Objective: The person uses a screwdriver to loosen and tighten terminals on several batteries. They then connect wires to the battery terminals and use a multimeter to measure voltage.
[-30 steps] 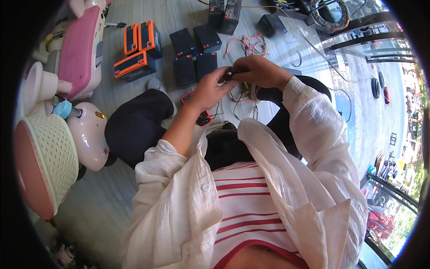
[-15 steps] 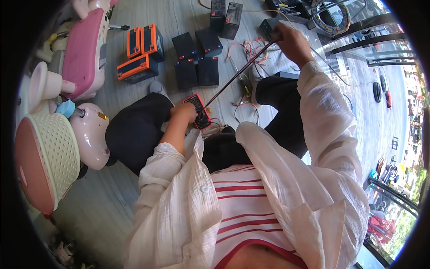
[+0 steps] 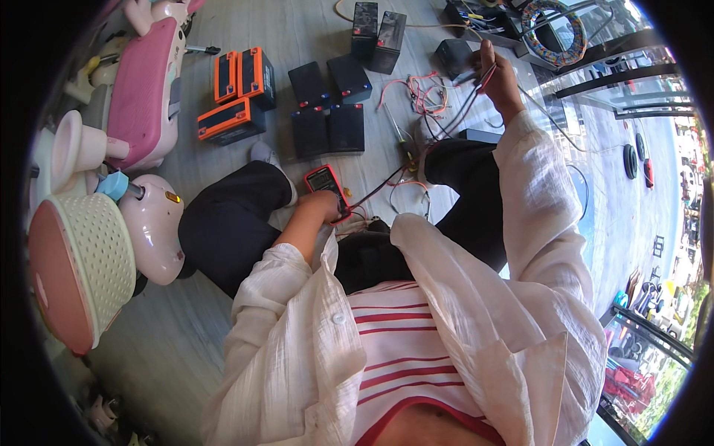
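Observation:
My left hand (image 3: 321,205) is closed at the lower end of a red-framed multimeter (image 3: 323,179), which lies tilted on the floor between my feet; the fingertips are partly hidden. My right hand (image 3: 500,82) is raised at the far right, fingers closed round dark test leads (image 3: 461,111) with the thumb up. The leads hang in slack curves back to the meter. Beyond the meter stand several black batteries (image 3: 346,129) with small coloured terminals. To their left are three orange-and-black batteries (image 3: 225,121).
Loose red and white wires (image 3: 425,95) and a screwdriver (image 3: 401,135) lie near my right foot. A black battery (image 3: 454,58) stands beyond the wires. Pink ride-on toys (image 3: 145,97) and a pale basket (image 3: 97,260) line the left side. Glass doors stand at the right.
The test leads have gone from taut to slack. My right hand has shifted slightly right and down, its thumb now up. My left hand has slid down to the multimeter's lower end.

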The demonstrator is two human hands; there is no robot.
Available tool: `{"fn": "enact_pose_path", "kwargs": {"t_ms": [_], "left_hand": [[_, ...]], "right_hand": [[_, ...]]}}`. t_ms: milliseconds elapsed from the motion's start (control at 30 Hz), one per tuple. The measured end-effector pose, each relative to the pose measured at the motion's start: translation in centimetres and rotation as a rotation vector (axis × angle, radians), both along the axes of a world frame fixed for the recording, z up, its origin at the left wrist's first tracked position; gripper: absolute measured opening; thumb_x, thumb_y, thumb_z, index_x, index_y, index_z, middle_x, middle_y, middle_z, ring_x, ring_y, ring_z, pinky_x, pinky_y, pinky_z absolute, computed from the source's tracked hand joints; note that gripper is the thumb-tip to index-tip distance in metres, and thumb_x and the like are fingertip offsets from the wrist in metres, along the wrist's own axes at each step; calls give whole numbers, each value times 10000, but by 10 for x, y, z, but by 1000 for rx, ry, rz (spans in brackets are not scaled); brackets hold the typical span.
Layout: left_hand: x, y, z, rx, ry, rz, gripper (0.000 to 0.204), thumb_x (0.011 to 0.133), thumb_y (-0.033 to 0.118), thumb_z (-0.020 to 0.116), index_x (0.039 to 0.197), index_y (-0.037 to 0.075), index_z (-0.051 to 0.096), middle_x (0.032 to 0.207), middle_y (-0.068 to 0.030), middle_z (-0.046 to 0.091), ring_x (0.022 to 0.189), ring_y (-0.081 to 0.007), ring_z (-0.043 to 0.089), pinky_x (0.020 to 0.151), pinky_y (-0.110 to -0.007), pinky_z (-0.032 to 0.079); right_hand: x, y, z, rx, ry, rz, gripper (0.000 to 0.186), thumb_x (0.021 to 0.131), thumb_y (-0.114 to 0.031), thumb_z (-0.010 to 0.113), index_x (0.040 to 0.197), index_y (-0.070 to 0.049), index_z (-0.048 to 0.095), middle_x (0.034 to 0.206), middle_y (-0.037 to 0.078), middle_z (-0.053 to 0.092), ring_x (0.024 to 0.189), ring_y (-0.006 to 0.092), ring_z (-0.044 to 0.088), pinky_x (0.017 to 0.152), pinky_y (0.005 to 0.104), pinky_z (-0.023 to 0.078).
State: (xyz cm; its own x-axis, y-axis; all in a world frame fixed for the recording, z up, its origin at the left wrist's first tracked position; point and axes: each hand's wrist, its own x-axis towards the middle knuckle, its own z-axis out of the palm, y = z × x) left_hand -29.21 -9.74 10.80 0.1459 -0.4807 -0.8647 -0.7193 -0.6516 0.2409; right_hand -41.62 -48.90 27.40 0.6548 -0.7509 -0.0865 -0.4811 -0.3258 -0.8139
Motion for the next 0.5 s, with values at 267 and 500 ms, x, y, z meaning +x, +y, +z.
{"fn": "enact_pose_path", "kwargs": {"t_ms": [267, 500], "left_hand": [[73, -37, 152, -969, -250, 485, 318, 912, 346, 615, 1108, 101, 670, 996, -151, 707, 961, -335, 675, 812, -410, 522], [67, -72, 224, -1500, -258, 420, 139, 930, 145, 617, 1001, 50, 688, 808, -55, 691, 718, -134, 651, 648, -287, 506]], "right_hand": [[48, 55, -2, 426, -114, 295, 569, 969, -533, 529, 1091, 11, 640, 874, 83, 665, 717, 140, 609, 656, 263, 501], [88, 77, -32, 64, 2, 327, 351, 966, -328, 609, 1122, -18, 660, 875, 144, 694, 822, 212, 658, 747, 315, 513]]}}
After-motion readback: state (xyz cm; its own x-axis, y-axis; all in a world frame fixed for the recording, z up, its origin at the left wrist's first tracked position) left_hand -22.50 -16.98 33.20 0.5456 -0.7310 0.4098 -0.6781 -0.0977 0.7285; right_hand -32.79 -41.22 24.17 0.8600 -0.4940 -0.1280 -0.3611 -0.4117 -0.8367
